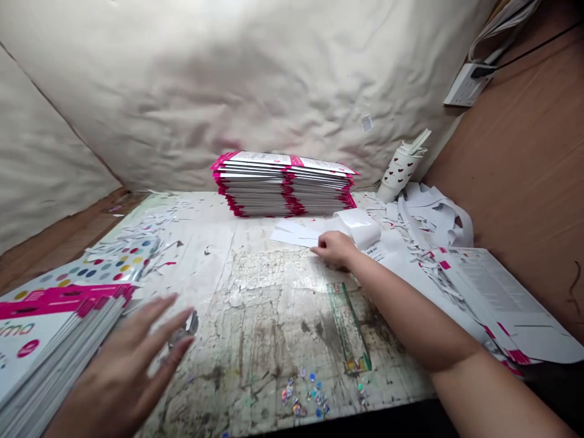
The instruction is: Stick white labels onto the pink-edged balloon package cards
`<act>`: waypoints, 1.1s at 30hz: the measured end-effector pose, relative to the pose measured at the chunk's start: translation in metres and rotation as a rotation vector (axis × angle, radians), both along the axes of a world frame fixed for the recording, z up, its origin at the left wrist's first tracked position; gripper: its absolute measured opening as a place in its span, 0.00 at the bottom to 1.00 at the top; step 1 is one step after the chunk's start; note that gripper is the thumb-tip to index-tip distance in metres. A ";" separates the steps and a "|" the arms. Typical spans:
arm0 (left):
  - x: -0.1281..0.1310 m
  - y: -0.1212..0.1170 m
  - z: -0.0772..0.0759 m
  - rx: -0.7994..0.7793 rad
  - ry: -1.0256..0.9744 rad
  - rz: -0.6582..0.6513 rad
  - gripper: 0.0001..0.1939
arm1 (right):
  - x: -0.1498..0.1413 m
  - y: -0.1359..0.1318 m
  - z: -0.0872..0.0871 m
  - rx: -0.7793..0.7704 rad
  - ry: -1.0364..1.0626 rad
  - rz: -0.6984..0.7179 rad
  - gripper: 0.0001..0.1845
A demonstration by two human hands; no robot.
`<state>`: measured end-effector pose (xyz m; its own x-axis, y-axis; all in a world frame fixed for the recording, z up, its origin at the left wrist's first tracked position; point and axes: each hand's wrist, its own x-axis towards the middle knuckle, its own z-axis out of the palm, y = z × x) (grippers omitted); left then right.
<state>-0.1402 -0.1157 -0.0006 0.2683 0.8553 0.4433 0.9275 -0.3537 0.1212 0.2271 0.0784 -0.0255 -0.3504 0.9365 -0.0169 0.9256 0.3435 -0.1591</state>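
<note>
Recording right hand [332, 249], fingers together, touching white paper offcuts [296, 234], grip undeterminable; left hand [123, 371] open, fingers spread apart, just beside a pink-edged card stack [31, 359] on the stained surface [255, 328]; a second pink-edged stack [283, 185] stands farther back.

Heart-patterned paper cup [401, 173] standing in the back corner, stuffed with rolled paper
Cream cloth [191, 91] hanging behind, white wall socket [465, 85] sitting plugged on brown board [515, 182], sequin scraps [305, 392] and a green printed strip [349, 328] lying on the worn worktop [269, 340]
</note>
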 end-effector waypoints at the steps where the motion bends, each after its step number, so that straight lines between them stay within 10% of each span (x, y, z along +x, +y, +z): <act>1: 0.010 0.000 -0.011 -0.011 0.010 -0.043 0.22 | 0.002 -0.003 0.001 -0.006 -0.044 0.004 0.15; 5: 0.044 0.006 -0.037 -0.033 0.046 -0.164 0.17 | 0.007 -0.008 0.003 -0.034 -0.199 0.022 0.13; 17: 0.066 0.017 -0.038 -0.071 -0.091 -0.251 0.14 | 0.017 0.012 0.010 -0.069 -0.228 0.178 0.13; 27: 0.097 0.048 -0.013 -0.222 -0.111 -0.323 0.16 | 0.041 0.025 -0.004 -0.012 -0.075 0.165 0.15; 33: 0.128 0.059 -0.004 0.097 0.023 -0.297 0.15 | -0.007 -0.023 0.011 0.130 -0.114 0.234 0.16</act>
<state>-0.0125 -0.0570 -0.0045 0.5111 0.6917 0.5102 0.7836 -0.6189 0.0541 0.2203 0.0552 -0.0148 -0.5598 0.8273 0.0463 0.8282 0.5604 0.0012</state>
